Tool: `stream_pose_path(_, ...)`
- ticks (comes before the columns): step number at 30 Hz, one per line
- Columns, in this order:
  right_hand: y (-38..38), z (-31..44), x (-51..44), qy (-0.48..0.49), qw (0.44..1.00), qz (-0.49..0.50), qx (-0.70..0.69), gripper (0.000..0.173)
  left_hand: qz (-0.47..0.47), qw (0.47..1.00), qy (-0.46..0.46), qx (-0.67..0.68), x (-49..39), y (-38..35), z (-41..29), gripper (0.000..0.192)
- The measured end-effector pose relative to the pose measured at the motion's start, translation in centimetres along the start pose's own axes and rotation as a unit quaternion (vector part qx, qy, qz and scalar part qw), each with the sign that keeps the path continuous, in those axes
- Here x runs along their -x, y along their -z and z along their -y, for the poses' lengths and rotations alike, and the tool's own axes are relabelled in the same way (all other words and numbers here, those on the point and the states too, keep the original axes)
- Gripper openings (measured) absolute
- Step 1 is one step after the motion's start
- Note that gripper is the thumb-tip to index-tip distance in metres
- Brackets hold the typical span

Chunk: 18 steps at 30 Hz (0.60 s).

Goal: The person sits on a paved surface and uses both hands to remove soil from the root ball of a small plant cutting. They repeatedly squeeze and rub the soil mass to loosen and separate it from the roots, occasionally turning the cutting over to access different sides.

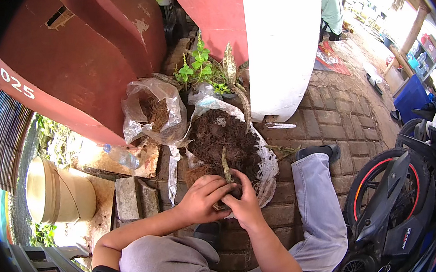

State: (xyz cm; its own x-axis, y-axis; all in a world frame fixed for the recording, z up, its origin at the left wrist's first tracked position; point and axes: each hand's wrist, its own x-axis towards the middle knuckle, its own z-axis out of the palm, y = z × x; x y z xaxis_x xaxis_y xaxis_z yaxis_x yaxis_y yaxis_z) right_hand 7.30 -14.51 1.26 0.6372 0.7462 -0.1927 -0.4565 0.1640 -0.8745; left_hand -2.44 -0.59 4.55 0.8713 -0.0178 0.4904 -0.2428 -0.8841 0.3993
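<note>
My left hand (204,200) and my right hand (243,198) are together around the dark base of a plant cutting (225,164), whose thick mottled stem points up and away from me. Their fingers partly hide that base, so its lower part cannot be made out. Just beyond my hands, dark fibrous potting soil (222,135) lies in an opened white plastic sack (269,162). A long, curved stem (246,105) rises at the sack's far right edge. To the far left of the soil stands a clear plastic bag (129,117) with brown fibre inside.
Green leafy plants (200,63) stand behind the sack. On the left are a cream bucket (62,192), a plastic bottle (123,157) and concrete blocks (127,199). A motorcycle (389,198) is close on the right. Farther off, a person (331,11) sits at the upper right.
</note>
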Motion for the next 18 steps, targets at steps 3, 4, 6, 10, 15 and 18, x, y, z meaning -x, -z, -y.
stream_pose_path(3,0.1,0.1,0.0,0.094,0.967,-0.025,0.234,0.067,0.005,1.000,0.011,-0.027,0.1,0.0,0.1,0.074)
stream_pose_path(4,0.1,-0.1,0.0,0.090,0.971,-0.020,0.223,0.067,0.007,0.999,0.009,-0.030,0.1,0.0,0.1,0.074)
stream_pose_path(6,-0.2,-0.4,-0.1,0.084,0.976,-0.019,0.202,0.068,0.009,1.000,0.008,-0.025,0.0,-0.1,0.0,0.074)
stream_pose_path(10,-0.4,-0.4,-0.4,0.020,0.999,-0.027,-0.020,0.069,-0.003,1.000,0.005,-0.004,-0.3,-0.2,-0.1,0.074)
stream_pose_path(15,-0.2,0.4,0.1,-0.012,1.000,0.016,-0.017,0.072,-0.013,1.000,0.008,0.002,0.0,0.1,0.2,0.073)
stream_pose_path(18,-0.2,0.5,-0.1,0.084,0.975,-0.021,0.205,0.073,0.002,1.000,0.018,-0.021,0.0,0.3,0.4,0.074)
